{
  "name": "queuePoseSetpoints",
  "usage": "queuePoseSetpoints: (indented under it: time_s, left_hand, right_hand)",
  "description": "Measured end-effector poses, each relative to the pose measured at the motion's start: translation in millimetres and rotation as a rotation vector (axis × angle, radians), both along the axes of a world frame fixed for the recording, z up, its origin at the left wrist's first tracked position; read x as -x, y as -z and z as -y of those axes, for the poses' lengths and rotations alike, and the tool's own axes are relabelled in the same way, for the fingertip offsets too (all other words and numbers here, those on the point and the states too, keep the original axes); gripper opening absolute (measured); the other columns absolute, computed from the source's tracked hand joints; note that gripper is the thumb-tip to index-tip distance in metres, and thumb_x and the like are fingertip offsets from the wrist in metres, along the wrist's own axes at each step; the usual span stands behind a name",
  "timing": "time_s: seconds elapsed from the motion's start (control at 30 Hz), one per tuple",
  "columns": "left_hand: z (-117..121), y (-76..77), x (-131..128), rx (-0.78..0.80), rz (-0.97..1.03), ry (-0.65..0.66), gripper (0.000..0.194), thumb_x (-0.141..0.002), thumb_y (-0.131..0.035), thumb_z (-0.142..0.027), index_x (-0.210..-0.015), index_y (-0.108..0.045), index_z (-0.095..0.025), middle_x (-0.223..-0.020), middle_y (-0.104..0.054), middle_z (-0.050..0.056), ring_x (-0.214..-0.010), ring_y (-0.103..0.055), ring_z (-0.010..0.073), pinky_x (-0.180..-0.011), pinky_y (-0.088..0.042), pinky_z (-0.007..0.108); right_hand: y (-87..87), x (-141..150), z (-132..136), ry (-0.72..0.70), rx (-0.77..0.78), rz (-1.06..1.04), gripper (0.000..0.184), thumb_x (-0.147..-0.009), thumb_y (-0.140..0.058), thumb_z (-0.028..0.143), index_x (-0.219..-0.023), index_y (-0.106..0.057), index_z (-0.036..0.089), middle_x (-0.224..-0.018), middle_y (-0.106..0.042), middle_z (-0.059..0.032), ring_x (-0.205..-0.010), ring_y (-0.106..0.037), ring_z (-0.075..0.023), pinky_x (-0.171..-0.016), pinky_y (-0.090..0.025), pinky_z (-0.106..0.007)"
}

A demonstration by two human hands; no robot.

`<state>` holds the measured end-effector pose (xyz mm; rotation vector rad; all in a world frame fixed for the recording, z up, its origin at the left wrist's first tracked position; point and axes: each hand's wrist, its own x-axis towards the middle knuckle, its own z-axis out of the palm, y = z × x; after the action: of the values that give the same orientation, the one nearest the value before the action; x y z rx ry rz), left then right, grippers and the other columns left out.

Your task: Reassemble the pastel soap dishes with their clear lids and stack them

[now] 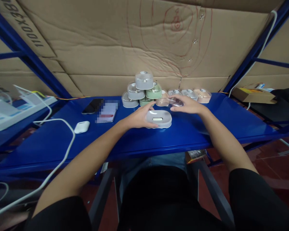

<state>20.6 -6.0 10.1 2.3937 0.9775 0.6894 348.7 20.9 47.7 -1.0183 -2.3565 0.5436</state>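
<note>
Forearms (82,157) extend, left hand (138,117) touching a crosswise oval case (162,118).

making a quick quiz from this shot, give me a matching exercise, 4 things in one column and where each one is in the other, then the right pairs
Things
1. left hand
2. black smartphone
3. white earbud case
4. peach translucent case

Places
a. right end of the row of cases along the back of the blue shelf
b. beside the white cable
c. on the frosted oval case
d. just left of the blurred card

Right pairs: 1-c, 2-d, 3-b, 4-a
</note>
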Motion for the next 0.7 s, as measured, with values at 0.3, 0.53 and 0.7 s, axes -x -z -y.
queuePoseSetpoints:
  time_s: [0.3, 0.53, 0.7]
  left_hand:
    - [8, -3.7, 1, -0.089, -0.163, 0.1, 0.051, -0.1, -0.075, -0.064, -0.137, -0.088, -0.03, -0.16, -0.064, 0.015, -0.146, -0.067, 0.0379, -0.127, -0.051, 0.055]
    - [9, -5.4, -5, -0.127, -0.127, 0.017, 0.054, -0.109, -0.059, -0.065, -0.123, -0.092, -0.024, -0.157, -0.066, 0.017, -0.148, -0.064, 0.0391, -0.13, -0.05, 0.056]
    - [0, -21.7, 14, -0.203, -0.164, -0.142, 0.06, -0.109, -0.049, -0.066, -0.112, -0.088, -0.02, -0.14, -0.072, 0.019, -0.133, -0.071, 0.0385, -0.125, -0.052, 0.058]
  right_hand:
    - [5.8, -17, -18, 0.197, 0.037, 0.025, 0.078, -0.092, -0.079, 0.078, -0.149, -0.074, 0.025, -0.143, -0.08, -0.0137, -0.132, -0.073, -0.0423, -0.121, -0.055, -0.066]
    - [4.4, -17, -17, 0.211, 0.024, -0.006, 0.077, -0.091, -0.078, 0.079, -0.148, -0.075, 0.027, -0.141, -0.08, -0.0124, -0.129, -0.075, -0.0408, -0.118, -0.058, -0.062]
    - [-5.9, -22, -12, 0.197, 0.14, 0.092, 0.081, -0.091, -0.075, 0.084, -0.149, -0.075, 0.027, -0.128, -0.085, -0.0121, -0.12, -0.078, -0.0393, -0.112, -0.061, -0.059]
